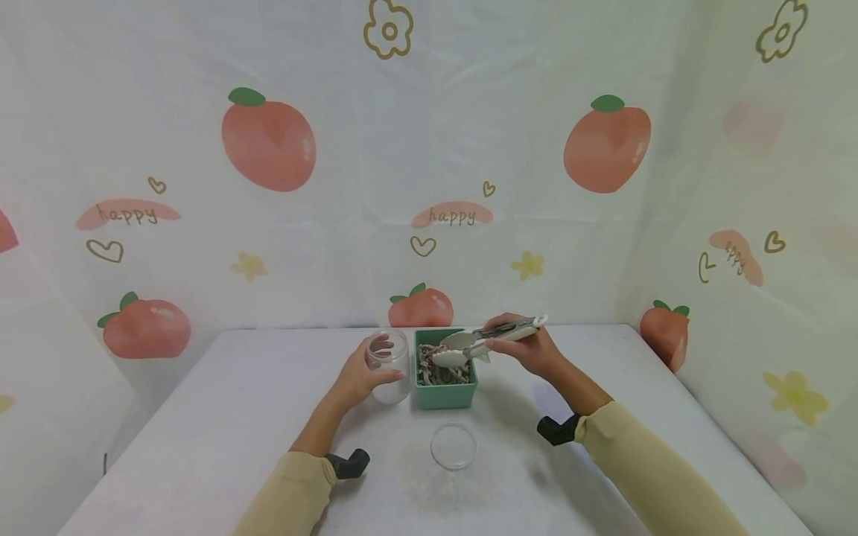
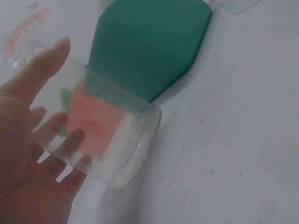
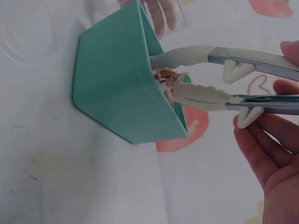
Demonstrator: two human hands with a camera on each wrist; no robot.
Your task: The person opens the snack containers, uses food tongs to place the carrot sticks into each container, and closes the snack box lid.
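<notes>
My left hand (image 1: 357, 377) holds a clear jar (image 1: 390, 391), fingers and thumb round its side; it stands open-topped just left of a green box (image 1: 445, 397). In the left wrist view the jar (image 2: 135, 140) looks see-through, with nothing visible inside. Over on the box's right, my right hand (image 1: 536, 353) grips tongs (image 1: 450, 359) with pale scalloped heads. Those heads dip into the box mouth, spread apart, among pinkish-brown curled strips (image 3: 166, 79). The lower tong head (image 3: 201, 95) lies right against the strips in the right wrist view.
A round clear lid (image 1: 453, 447) lies on the white-covered table (image 1: 268, 417), in front of the box. Behind the table's far edge hangs a pale curtain (image 1: 509, 134) printed with peaches. Black wrist mounts (image 1: 350, 464) sit below both hands.
</notes>
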